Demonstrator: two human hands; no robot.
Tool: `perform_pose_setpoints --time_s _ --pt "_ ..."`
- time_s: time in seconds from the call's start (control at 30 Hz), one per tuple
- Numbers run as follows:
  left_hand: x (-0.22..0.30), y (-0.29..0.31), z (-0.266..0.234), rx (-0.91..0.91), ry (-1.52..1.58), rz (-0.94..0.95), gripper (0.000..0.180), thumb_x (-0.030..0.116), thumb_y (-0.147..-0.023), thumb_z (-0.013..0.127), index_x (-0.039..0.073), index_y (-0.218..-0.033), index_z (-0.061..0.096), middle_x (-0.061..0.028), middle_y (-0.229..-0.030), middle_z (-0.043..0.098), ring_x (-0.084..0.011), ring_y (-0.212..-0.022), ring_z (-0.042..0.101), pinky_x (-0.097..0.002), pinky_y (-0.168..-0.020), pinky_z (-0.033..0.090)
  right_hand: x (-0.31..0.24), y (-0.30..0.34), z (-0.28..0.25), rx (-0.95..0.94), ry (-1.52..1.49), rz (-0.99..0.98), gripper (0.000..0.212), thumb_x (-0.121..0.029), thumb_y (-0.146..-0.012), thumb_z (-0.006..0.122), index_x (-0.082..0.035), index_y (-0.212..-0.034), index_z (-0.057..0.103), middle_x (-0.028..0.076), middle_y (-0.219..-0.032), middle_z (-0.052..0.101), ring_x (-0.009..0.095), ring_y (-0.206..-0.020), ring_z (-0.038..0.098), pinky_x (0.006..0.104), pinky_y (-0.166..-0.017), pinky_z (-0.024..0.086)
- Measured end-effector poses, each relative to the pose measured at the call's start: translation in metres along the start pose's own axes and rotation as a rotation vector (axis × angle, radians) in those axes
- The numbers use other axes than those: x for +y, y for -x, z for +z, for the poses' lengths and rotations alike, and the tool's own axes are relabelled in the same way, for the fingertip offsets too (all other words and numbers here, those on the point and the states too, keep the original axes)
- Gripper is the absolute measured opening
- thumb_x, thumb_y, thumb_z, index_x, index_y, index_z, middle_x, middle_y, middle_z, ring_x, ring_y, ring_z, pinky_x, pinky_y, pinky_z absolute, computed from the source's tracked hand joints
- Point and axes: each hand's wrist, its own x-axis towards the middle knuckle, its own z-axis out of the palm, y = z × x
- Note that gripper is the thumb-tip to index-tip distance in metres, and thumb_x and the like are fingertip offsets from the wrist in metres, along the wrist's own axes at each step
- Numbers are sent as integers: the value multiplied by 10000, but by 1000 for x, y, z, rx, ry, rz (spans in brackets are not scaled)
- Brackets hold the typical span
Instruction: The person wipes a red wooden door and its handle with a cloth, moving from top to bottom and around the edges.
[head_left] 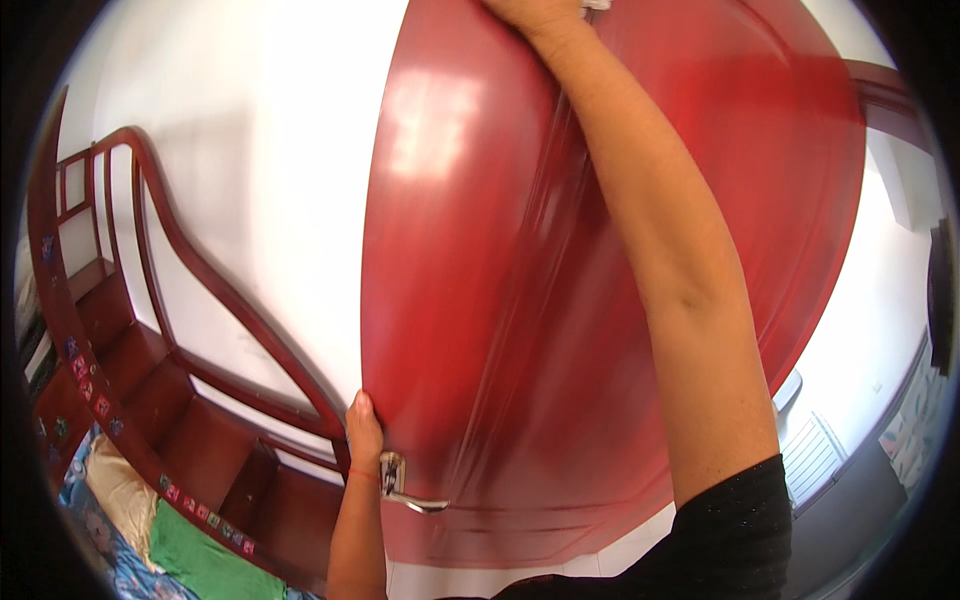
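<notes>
A glossy red door with raised panel mouldings fills the middle of the view, slightly smeared by motion. My left hand, a thin red band at its wrist, grips the door's left edge just above the silver lever handle. The thumb shows there; the other fingers are hidden. Across the door my right arm reaches up, and my right hand is against its upper part, cut off by the top of the picture. A small whitish piece shows beside that hand; its kind and the fingers are out of sight.
On the left stands a dark red wooden bed frame with steps and stickers along its rail. Green cloth, a beige pillow and blue patterned bedding lie below. A white wall is behind; a dark object is far right.
</notes>
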Motion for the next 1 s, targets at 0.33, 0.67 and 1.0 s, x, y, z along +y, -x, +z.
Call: perform_pose_setpoints --time_s 0.33,0.67,1.0 --pt "-4 -25 16 -168 143 -184 584 426 -983 339 -95 -1126 558 -138 -1093 603 -195 -1006 527 -323 -902 412 -127 187 -11 -229 -215 -197 358 -264 -710 658 -209 -1060 598 105 -1150 555 282 -1062 523 421 -837 404" --pt "-43 -45 26 -247 221 -103 535 365 -996 290 -82 -1123 556 -123 -1087 595 -187 -997 529 -319 -888 422 -218 323 -72 -351 -346 -113 233 -187 -759 572 -213 -989 599 78 -1197 547 259 -1060 527 401 -827 405" --pt "-43 -27 18 -204 242 -223 678 522 -977 291 -59 -1306 411 -147 -1312 467 -248 -1172 454 -367 -1036 324 -64 272 -102 -116 -49 184 421 -187 -718 646 -187 -1129 556 162 -1256 464 347 -1080 479 452 -814 360"
